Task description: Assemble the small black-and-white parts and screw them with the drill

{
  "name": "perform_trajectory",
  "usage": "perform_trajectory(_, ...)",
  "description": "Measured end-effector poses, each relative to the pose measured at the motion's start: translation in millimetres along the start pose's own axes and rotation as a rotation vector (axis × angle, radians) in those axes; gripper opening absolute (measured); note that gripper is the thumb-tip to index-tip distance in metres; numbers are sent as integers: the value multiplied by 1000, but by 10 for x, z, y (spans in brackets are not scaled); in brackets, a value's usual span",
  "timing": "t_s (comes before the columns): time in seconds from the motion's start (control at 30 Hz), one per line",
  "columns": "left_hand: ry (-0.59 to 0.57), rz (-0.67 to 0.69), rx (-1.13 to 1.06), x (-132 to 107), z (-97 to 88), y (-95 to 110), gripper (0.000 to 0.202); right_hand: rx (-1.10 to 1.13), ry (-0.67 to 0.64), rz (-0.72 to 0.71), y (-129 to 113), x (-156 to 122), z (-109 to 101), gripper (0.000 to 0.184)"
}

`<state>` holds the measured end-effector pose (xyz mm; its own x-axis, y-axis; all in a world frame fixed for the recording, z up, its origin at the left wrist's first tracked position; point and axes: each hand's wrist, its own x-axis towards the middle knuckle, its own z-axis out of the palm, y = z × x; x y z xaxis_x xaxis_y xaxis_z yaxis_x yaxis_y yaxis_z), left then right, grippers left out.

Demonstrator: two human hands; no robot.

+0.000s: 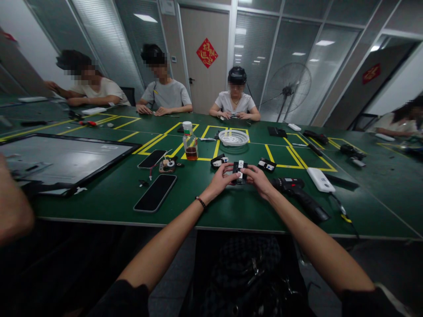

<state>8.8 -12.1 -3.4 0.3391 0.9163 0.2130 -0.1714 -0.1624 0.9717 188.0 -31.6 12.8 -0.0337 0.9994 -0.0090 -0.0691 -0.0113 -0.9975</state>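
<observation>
A small black block with a white label (240, 164) is held between my two hands, just above the green table (185, 198). My left hand (220, 179) grips its left side, thumb on the front face. On the opposite side my right hand (258, 177) has its thumb and fingers closed on the same block. Behind my left hand lies a black piece with white labels (218, 161). A similar black piece (267, 165) lies to the right, close to my right fingers. The exact kind of the held block is too small to make out.
A cordless drill (300, 193) and a white power bank (320, 180) with a cable lie right. Left are a large phone (155, 193), a smaller phone (152, 159), a bottle (190, 143) and a big screen panel (82, 154). A white basket (233, 138) stands ahead; several people sit around.
</observation>
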Motion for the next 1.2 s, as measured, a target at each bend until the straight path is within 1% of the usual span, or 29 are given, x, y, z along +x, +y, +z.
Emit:
perform_trajectory(0.1, 25, -9, 16, -13, 11, 31, 58, -82, 16, -18, -62, 62, -53, 54)
perform_trajectory(0.17, 82, 14, 82, -10, -30, 73, 55, -188, 44, -61, -145, 174, -127, 56)
perform_trajectory(0.2, 126, 44, 139, -1, -74, 103, 53, -260, 58, -90, -190, 257, -174, 58)
perform_trajectory(0.27, 238, 145, 306, 35, -216, 178, 51, -426, 59, -108, -266, 469, -275, 63)
perform_trajectory(0.33, 291, 178, 488, 100, -414, 254, 49, -634, 40, -95, -308, 717, -359, 69)
perform_trajectory(0.4, 312, 129, 674, 194, -635, 302, 49, -847, -2, -76, -312, 961, -406, 73)
perform_trajectory(0.47, 314, 70, 870, 316, -836, 301, 55, -1026, -73, -72, -294, 1166, -413, 76)
perform_trajectory(0.53, 317, 10, 1039, 457, -989, 248, 69, -1137, -142, -64, -269, 1318, -395, 75)
perform_trajectory(0.57, 299, -23, 1094, 532, -1043, 208, 77, -1168, -168, -58, -259, 1375, -384, 73)
perform_trajectory(0.6, 256, -63, 1120, 607, -1082, 162, 83, -1188, -186, -53, -249, 1419, -375, 71)
perform_trajectory(0.67, 181, -168, 1106, 751, -1123, 69, 90, -1209, -203, -52, -231, 1481, -366, 67)
perform_trajectory(0.73, 135, -244, 1073, 878, -1131, -9, 87, -1213, -208, -62, -206, 1515, -365, 62)
perform_trajectory(0.77, 118, -255, 1070, 932, -1127, -39, 84, -1206, -210, -64, -192, 1525, -366, 60)
perform_trajectory(0.9, 70, -255, 1084, 1056, -1095, -92, 75, -1172, -219, -79, -146, 1533, -387, 56)
perform_trajectory(0.97, 85, -234, 1088, 1055, -1076, -89, 71, -1173, -228, -94, -166, 1505, -417, 59)
perform_trajectory(1.03, 128, -201, 1076, 1014, -1053, -74, 67, -1155, -215, -123, -229, 1435, -455, 63)
perform_trajectory(1.07, 154, -189, 1053, 978, -1037, -63, 65, -1133, -193, -162, -273, 1380, -471, 64)
perform_trajectory(1.13, 201, -193, 943, 882, -984, -37, 61, -1065, -113, -309, -363, 1231, -477, 62)
perform_trajectory(1.2, 221, -223, 705, 755, -889, -4, 58, -967, -19, -488, -425, 1047, -433, 55)
